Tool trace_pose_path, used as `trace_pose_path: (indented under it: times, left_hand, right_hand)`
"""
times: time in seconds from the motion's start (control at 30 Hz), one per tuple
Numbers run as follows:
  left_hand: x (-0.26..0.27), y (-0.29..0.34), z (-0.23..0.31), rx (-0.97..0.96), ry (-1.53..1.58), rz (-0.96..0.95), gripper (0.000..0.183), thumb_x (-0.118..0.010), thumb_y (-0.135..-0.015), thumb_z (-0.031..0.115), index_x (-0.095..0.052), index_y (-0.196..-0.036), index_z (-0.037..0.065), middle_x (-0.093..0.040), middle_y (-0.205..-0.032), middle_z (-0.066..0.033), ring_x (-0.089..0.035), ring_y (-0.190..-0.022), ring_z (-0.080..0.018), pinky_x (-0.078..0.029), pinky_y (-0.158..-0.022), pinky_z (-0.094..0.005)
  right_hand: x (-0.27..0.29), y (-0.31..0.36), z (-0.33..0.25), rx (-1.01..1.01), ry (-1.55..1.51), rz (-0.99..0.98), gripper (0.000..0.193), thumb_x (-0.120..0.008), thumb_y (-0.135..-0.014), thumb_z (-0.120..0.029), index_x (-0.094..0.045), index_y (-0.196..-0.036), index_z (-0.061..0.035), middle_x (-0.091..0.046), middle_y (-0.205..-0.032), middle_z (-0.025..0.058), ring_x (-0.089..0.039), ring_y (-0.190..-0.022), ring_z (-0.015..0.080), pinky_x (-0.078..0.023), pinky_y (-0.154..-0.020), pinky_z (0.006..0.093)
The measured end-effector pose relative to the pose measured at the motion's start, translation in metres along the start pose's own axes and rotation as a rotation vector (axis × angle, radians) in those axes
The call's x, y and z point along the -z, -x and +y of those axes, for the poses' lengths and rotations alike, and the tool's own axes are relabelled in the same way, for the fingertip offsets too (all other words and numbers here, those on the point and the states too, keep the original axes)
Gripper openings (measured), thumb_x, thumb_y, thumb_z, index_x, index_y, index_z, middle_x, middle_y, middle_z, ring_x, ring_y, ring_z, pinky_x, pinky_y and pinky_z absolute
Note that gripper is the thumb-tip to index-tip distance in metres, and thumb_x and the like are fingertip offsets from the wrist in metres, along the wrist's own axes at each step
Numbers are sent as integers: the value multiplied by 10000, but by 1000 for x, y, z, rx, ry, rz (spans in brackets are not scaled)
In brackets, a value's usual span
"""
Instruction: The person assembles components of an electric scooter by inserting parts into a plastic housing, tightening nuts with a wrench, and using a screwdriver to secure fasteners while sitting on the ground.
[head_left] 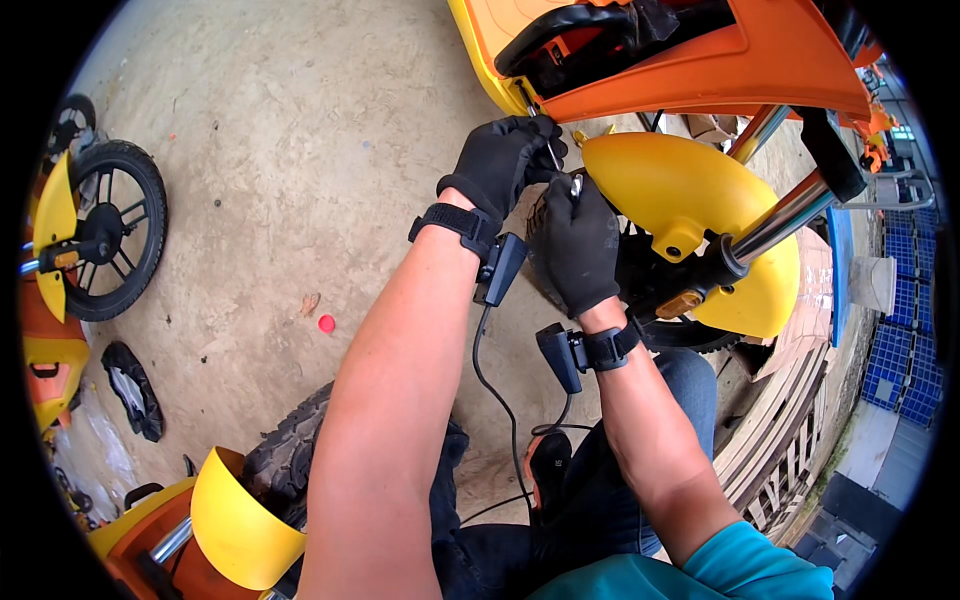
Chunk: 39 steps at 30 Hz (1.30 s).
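Observation:
My left hand [503, 165], in a black glove, is closed near the lower corner of the orange-and-yellow body panel [690, 75]. A thin metal rod [554, 156] shows at its fingertips. Just below and to the right, my right hand [578, 245], also black-gloved, is closed with its thumb on a small shiny metal piece [577, 186]; its kind is hidden in the grip. Beside that hand a yellow front fender [680, 185] covers a black tyre, partly hidden by my glove. A chrome fork tube [785, 222] runs up from the wheel to the right.
Another black wheel [118, 232] with a yellow fender stands at far left. A second yellow fender [240, 525] and knobby tyre [290, 450] lie close by my left arm. Wooden slats [785, 435] and cardboard [808, 300] are at right. Cables [490, 385] hang from my wrist devices.

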<state>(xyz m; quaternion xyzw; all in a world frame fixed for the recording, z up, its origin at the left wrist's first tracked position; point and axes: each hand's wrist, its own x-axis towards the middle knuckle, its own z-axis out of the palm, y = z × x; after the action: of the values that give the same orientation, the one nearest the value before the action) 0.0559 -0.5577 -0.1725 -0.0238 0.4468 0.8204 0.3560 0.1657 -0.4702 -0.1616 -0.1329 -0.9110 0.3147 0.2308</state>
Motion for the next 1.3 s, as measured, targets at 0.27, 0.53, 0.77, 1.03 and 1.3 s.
trace_pose_path:
  times: [0.27, 0.53, 0.77, 1.03, 1.3]
  left_hand:
    - [0, 0, 19, 82, -340, 44, 273, -676, -941, 233, -656, -1090, 4, -709, -907, -79, -682, -793, -146, -568, -736, -264]
    - [-5, 1, 15, 25, -271, 70, 242, -685, -931, 202, -658, -1066, 3, -712, -886, -85, -676, -771, -135, -568, -704, -249]
    - [-3, -1, 9, -1, -172, 30, 247, -675, -937, 201, -658, -1079, 0, -706, -891, -84, -676, -777, -138, -570, -727, -257]
    - [2, -2, -2, -26, -20, -41, 274, -654, -958, 212, -655, -1119, -9, -704, -946, -80, -678, -819, -153, -572, -763, -274]
    - [-4, 1, 17, 77, -338, 15, 286, -697, -936, 258, -663, -1067, 6, -718, -919, -76, -694, -755, -136, -571, -725, -260]
  right_hand:
    - [10, -6, -8, -84, -178, -36, 311, -551, -1000, -301, -590, -948, 3, -586, -716, 149, -562, -595, 299, -444, -548, 383]
    - [27, -1, -12, -961, -1411, -314, 416, -459, -1051, -441, -576, -1015, -43, -493, -707, -16, -351, -508, 69, -306, -466, 222]
    - [24, -4, -5, -995, -1423, -340, 365, -465, -1050, -421, -570, -1016, -73, -469, -687, -34, -364, -516, 62, -321, -478, 219]
    - [2, 0, -8, 20, 67, 70, 284, -554, -993, -282, -567, -921, -8, -592, -685, 195, -584, -596, 362, -453, -572, 438]
    - [8, 3, -7, -75, 39, 17, 233, -579, -971, -228, -571, -966, 5, -621, -814, 272, -618, -734, 442, -476, -641, 492]
